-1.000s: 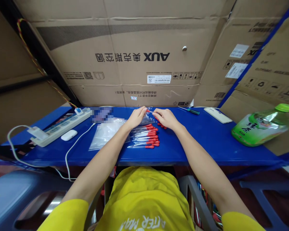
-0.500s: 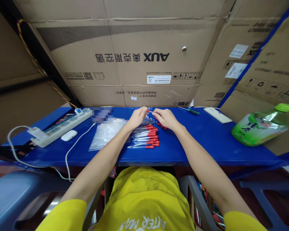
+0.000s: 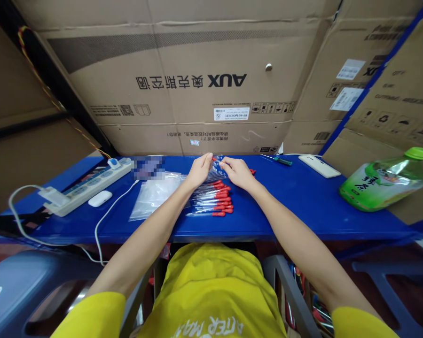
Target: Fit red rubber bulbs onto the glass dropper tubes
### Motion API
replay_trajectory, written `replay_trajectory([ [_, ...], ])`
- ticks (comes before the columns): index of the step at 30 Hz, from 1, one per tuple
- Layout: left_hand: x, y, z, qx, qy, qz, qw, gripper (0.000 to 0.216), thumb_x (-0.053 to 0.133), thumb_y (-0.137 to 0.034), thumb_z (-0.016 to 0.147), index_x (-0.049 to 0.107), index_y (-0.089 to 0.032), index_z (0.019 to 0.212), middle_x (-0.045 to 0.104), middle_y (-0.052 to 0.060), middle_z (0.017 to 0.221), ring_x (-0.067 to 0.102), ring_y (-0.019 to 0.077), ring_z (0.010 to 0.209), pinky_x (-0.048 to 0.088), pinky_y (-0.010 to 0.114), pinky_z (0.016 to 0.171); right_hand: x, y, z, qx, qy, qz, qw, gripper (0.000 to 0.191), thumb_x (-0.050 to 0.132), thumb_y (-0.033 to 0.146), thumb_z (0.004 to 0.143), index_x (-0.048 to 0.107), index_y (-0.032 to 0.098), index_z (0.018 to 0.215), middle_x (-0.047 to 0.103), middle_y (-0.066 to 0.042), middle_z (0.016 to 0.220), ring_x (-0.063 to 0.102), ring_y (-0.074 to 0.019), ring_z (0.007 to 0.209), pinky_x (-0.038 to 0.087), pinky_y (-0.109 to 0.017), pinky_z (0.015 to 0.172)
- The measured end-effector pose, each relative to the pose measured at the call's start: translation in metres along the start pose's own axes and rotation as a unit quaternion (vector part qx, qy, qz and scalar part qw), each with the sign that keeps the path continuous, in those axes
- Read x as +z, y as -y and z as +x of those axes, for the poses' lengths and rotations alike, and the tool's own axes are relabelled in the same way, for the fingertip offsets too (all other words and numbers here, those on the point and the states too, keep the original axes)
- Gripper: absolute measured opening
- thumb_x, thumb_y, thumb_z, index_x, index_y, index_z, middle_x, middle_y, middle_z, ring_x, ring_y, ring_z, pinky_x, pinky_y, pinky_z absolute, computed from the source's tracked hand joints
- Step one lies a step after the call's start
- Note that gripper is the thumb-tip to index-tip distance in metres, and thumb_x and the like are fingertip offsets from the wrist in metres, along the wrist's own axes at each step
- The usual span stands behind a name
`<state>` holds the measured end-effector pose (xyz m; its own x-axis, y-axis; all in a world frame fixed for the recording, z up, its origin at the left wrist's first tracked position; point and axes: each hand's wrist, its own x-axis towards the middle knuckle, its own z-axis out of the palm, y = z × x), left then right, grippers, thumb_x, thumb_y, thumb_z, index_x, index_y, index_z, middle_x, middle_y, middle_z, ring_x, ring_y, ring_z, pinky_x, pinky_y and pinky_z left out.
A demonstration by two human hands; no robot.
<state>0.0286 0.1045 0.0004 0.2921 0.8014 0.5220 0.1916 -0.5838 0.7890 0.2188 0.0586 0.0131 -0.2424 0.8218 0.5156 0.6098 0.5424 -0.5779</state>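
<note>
My left hand (image 3: 199, 171) is closed, its thumb and fingertips pinching a small red rubber bulb (image 3: 214, 159). Facing it, my right hand (image 3: 237, 172) is closed on a thin clear glass dropper tube (image 3: 218, 162) whose end meets the bulb; how far it sits inside is too small to tell. Below both hands lies a stack of glass droppers with red bulbs (image 3: 223, 201), bulbs pointing right. Loose clear glass tubes (image 3: 215, 176) lie between the hands and that stack. More red bulbs (image 3: 253, 172) show beside my right hand, partly hidden by it.
Clear plastic bags (image 3: 155, 199) lie left of the droppers on the blue table (image 3: 296, 206). Further left are a power strip (image 3: 91, 185), a white case (image 3: 100, 198) and a cable. On the right are a green-handled screwdriver (image 3: 282, 161), a phone (image 3: 319, 166) and a large bottle (image 3: 380, 183). Cardboard walls surround the table.
My right hand has shifted slightly left and now covers the spot where red bulbs showed under it; other bulbs appear to its right. My left hand stays nearly in place.
</note>
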Motion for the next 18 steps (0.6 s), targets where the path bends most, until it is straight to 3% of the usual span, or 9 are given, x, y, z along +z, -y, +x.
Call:
replay_trajectory([
  [4,-0.001,-0.003,-0.001,0.006,0.014,-0.004,1.0,0.058,0.048,-0.071,0.102,0.049,-0.021,0.072,0.047,-0.002,0.062,0.041,0.014,0.06,0.036,0.028,0.062,0.0,-0.001,0.004,0.021,0.024,0.151,0.988,0.047,0.053,0.058,0.101,0.058,0.022,0.073,0.05,0.002,0.062,0.042,-0.0158,0.061,0.031,-0.028,0.062],
  [7,-0.002,-0.003,-0.001,0.005,0.035,-0.008,0.999,0.06,0.048,-0.074,0.101,0.049,-0.021,0.072,0.047,-0.001,0.064,0.041,0.0142,0.062,0.035,0.028,0.062,-0.005,-0.002,0.002,0.024,0.054,0.174,0.983,0.043,0.053,0.054,0.101,0.057,0.022,0.073,0.046,0.003,0.06,0.039,-0.015,0.058,0.029,-0.028,0.06],
  [11,-0.003,0.0,0.0,0.004,0.058,0.017,0.998,0.059,0.043,-0.072,0.103,0.048,-0.021,0.073,0.048,-0.001,0.065,0.041,0.0145,0.063,0.033,0.028,0.061,-0.011,-0.002,-0.003,-0.009,0.052,-0.005,0.999,0.037,0.049,0.044,0.106,0.061,0.021,0.079,0.056,-0.001,0.065,0.049,-0.0181,0.062,0.03,-0.03,0.065],
  [15,-0.005,0.003,0.001,-0.011,0.091,0.08,0.993,0.057,0.038,-0.065,0.106,0.046,-0.02,0.072,0.048,-0.001,0.064,0.043,0.0148,0.065,0.035,0.028,0.064,-0.01,0.001,-0.006,-0.02,0.061,-0.213,0.975,0.032,0.047,0.042,0.108,0.07,0.022,0.1,0.068,-0.008,0.076,0.06,-0.0245,0.073,0.029,-0.032,0.068],
  [18,-0.005,0.003,0.001,-0.002,0.079,0.094,0.993,0.057,0.034,-0.066,0.107,0.044,-0.021,0.074,0.046,-0.002,0.065,0.044,0.0148,0.067,0.035,0.029,0.065,-0.003,0.003,-0.004,-0.008,0.044,-0.164,0.986,0.036,0.045,0.044,0.108,0.067,0.021,0.093,0.067,-0.008,0.077,0.058,-0.023,0.073,0.03,-0.031,0.067],
])
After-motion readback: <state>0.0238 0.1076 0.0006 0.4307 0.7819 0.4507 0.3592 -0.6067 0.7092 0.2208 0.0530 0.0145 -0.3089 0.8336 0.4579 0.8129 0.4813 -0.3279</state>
